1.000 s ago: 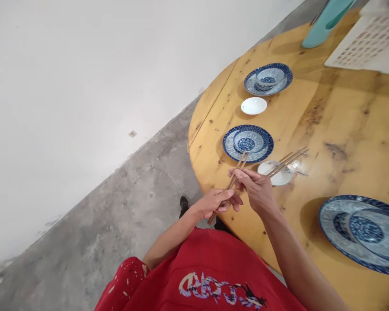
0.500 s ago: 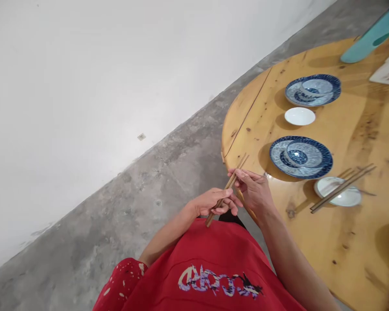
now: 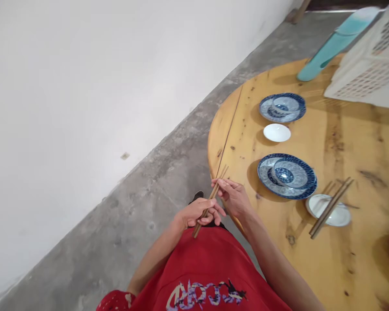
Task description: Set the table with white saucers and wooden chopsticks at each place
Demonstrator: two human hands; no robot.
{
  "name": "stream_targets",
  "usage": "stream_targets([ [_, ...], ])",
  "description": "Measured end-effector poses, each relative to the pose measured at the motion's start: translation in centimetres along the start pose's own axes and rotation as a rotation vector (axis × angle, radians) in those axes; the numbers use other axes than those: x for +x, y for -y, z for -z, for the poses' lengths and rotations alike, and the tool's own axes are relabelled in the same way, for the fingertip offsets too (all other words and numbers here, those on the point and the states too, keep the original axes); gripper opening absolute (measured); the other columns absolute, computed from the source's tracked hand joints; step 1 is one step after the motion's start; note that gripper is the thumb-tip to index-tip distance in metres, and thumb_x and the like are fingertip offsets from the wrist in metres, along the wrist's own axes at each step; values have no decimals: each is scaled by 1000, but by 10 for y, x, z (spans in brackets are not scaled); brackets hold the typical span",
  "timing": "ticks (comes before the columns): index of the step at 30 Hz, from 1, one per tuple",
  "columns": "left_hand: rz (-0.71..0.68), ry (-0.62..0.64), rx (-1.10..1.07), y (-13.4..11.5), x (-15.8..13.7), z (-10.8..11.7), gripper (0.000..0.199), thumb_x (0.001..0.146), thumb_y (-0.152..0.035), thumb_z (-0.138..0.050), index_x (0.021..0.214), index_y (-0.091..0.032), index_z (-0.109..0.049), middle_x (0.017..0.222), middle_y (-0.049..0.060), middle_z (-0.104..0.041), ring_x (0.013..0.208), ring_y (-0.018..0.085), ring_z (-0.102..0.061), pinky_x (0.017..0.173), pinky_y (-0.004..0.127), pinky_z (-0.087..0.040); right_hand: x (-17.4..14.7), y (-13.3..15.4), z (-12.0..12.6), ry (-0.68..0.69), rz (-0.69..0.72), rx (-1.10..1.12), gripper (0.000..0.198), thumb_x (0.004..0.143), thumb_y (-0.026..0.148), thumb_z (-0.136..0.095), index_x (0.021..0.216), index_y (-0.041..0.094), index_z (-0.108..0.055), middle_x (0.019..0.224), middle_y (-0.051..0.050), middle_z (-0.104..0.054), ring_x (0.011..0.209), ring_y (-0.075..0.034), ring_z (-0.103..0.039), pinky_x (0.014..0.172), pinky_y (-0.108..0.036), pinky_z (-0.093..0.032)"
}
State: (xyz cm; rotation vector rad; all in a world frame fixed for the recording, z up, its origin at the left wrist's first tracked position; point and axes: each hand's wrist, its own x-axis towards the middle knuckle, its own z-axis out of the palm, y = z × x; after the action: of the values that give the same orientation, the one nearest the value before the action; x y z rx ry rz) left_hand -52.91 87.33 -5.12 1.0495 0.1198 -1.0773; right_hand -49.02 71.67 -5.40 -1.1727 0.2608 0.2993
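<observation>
A pair of wooden chopsticks (image 3: 198, 225) slants up and to the right in front of my red shirt, near the table's left edge. My left hand (image 3: 205, 211) is closed around their lower part, the thumb laid over them. Farther up, near the thin tips, the fingers of my right hand (image 3: 231, 192) pinch the same pair. Nearest to my right hand is a blue-patterned plate (image 3: 306, 186) bearing a matching bowl (image 3: 290, 173). Another pair of chopsticks (image 3: 332, 207) lies across a small white dish (image 3: 341, 216) to the right.
Farther back on the round wooden table (image 3: 330, 268) sit a second blue-patterned plate (image 3: 301, 106) with a bowl and a small white dish (image 3: 277, 133). A teal holder (image 3: 324, 49) and a white perforated basket (image 3: 359, 80) stand beyond. A white wall (image 3: 84, 86) rises at left.
My view has turned rightward, bringing more of the basket into sight. Both hands keep hold of the chopsticks in nearly the same pose. The dishes stay where they were on the table.
</observation>
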Motion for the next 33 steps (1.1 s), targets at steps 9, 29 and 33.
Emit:
stream_targets([
  [9, -40, -106, 231, -94, 63, 20, 62, 79, -68, -69, 102, -11, -69, 73, 3, -67, 46, 6, -45, 43, 20, -28, 86, 50, 45, -416, 216, 220, 36, 62, 49, -89, 76, 18, -76, 77, -4, -68, 54, -7, -47, 45, -20, -35],
  [29, -40, -554, -270, -158, 179, -18, 43, 104, -36, -39, 83, -12, -68, 81, 7, -68, 72, 11, -65, 76, 21, -52, 93, 82, 105, -883, 434, 316, 35, 68, 50, -84, 77, 18, -75, 61, 0, -59, 52, -9, -50, 46, -20, -42],
  [33, -77, -574, -245, -170, 195, -15, 39, 103, -33, -40, 84, -13, -66, 79, 6, -66, 68, 10, -62, 70, 20, -51, 95, 85, 101, -938, 455, 316, 34, 70, 50, -82, 78, 18, -75, 61, 0, -59, 52, -10, -51, 48, -21, -45],
])
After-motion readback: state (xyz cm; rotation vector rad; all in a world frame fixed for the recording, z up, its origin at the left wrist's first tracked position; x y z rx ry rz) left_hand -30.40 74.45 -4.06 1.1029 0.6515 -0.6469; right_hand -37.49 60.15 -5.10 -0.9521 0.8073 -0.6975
